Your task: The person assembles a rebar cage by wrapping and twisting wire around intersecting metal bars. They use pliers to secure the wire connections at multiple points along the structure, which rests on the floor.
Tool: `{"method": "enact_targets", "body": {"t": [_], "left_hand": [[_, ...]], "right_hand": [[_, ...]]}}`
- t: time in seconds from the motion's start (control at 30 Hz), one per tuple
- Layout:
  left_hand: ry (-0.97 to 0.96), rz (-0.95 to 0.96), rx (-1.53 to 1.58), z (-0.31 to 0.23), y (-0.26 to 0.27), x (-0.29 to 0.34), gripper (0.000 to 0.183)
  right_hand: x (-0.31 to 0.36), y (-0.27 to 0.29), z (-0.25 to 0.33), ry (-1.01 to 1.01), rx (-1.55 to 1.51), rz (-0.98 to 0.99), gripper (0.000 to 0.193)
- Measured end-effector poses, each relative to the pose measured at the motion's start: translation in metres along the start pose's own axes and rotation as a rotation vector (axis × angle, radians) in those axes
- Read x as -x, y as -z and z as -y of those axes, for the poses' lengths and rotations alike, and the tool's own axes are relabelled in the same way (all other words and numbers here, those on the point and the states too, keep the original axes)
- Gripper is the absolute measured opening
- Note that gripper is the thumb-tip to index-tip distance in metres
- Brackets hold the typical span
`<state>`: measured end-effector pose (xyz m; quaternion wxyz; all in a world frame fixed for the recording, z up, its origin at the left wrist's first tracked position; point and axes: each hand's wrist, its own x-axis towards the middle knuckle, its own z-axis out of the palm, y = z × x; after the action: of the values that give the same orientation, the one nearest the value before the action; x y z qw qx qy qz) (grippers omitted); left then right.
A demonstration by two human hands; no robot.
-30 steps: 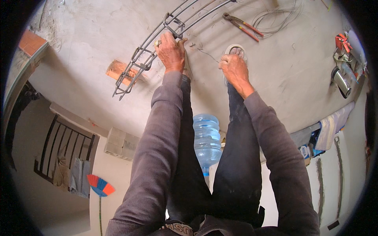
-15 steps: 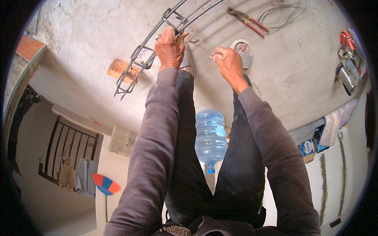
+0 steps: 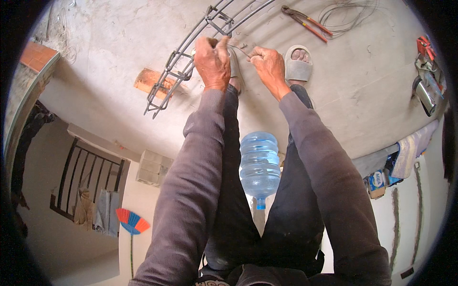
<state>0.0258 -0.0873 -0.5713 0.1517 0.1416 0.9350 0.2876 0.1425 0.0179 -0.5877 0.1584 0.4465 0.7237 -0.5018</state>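
One thin wire (image 3: 242,50) spans the hands, far in my view; I see its right end pinched by the right hand (image 3: 269,68). The left hand (image 3: 213,66) curls against the steel frame (image 3: 182,76), its grip unclear to me. Left, a brick (image 3: 147,80) sits under the frame; pincers (image 3: 312,30) lie far right.

Bar frame (image 3: 182,76): dull grey metal. Thin wire (image 3: 242,51): metallic, matt. Pincers (image 3: 315,31): dark metal head, smooth-looking handles. Floor (image 3: 353,95): matt, cement-like. Jug (image 3: 260,164): glossy translucent plastic, ridged. Sleeves (image 3: 191,171): matt cloth. Orange block (image 3: 149,80): rough.
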Motion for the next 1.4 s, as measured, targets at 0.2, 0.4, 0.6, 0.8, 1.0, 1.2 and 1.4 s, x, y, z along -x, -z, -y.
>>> {"method": "enact_targets", "body": {"t": [0.2, 0.4, 0.6, 0.8, 1.0, 1.2, 1.4], "left_hand": [[0.249, 0.027, -0.052, -0.001, 0.01, -0.012, 0.026], [0.413, 0.254, 0.195, 0.015, 0.006, -0.017, 0.027], [0.711, 0.277, 0.659, 0.005, 0.006, -0.026, 0.021], [0.839, 0.251, 0.795, 0.002, 0.01, -0.032, 0.007], [0.7, 0.17, 0.721, -0.001, 0.007, -0.027, 0.011], [0.442, 0.071, 0.71, 0.006, -0.004, -0.01, 0.018], [0.17, 0.065, 0.472, 0.005, -0.004, -0.008, 0.026]], "right_hand": [[-0.011, -0.022, 0.006, -0.108, -0.409, 0.014, 0.02], [-0.024, -0.03, -0.005, -0.146, -0.566, 0.048, 0.019], [-0.04, -0.038, -0.006, -0.093, -0.614, 0.088, 0.02], [-0.052, -0.042, 0.0, -0.038, -0.718, 0.206, 0.021], [-0.053, -0.038, 0.008, -0.095, -0.661, 0.239, 0.02], [-0.043, -0.031, 0.02, -0.075, -0.528, 0.153, 0.02], [-0.035, -0.019, 0.043, -0.073, -0.252, 0.089, 0.022]]}}
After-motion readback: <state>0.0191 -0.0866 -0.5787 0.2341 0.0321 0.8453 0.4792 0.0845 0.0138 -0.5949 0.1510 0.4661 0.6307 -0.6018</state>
